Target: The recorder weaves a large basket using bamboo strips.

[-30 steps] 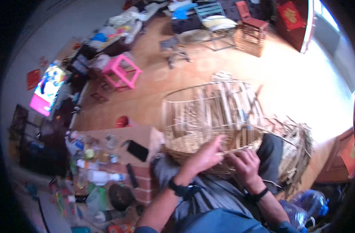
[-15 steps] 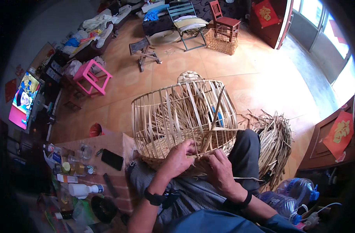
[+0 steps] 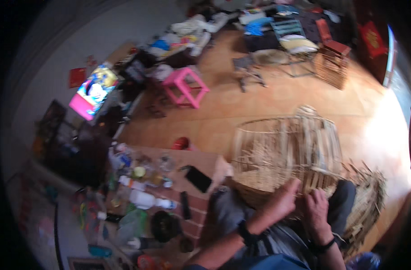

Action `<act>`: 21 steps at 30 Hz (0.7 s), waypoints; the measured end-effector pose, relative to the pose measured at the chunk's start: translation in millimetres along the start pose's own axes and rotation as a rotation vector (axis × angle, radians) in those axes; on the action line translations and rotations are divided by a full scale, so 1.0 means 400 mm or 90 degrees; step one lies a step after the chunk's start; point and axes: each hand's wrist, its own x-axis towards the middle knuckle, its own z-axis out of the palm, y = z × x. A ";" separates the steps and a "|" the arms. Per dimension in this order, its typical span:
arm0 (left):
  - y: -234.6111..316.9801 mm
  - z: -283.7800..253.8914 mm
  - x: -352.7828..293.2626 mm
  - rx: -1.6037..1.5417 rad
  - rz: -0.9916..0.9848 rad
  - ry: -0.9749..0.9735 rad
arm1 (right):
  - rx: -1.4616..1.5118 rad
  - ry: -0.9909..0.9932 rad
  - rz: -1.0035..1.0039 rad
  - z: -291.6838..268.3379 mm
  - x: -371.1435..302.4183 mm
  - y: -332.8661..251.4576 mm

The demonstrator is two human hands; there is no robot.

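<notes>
A half-woven straw basket, with a woven base and thin upright stakes, lies tilted against my lap. At its near edge my left hand is closed, thumb and forefinger pressed together. Close on its right, my right hand is also closed at that edge, fingers curled around the straw strips. Motion blur hides exactly which strand each hand pinches. To the right of my dark-trousered knee lies a bundle of dry straw.
Left of me a low table bears a black phone, a white bottle, a dark bowl and several jars. Beyond are a pink stool, a lit screen, a wicker crate and a folding chair.
My view has swung left, so everything sits further right and is smeared. Both hands remain at the basket's near edge. The tall upright strip above them no longer stands out clearly.
</notes>
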 end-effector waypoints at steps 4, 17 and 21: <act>0.016 0.016 -0.018 -0.003 0.024 0.061 | 0.000 -0.041 0.097 0.001 0.026 -0.036; -0.023 0.006 -0.021 -0.091 0.047 0.041 | -0.003 -0.030 0.001 -0.036 0.018 -0.015; -0.024 0.013 -0.020 -0.085 0.045 0.049 | 0.039 -0.040 0.013 -0.028 0.014 -0.007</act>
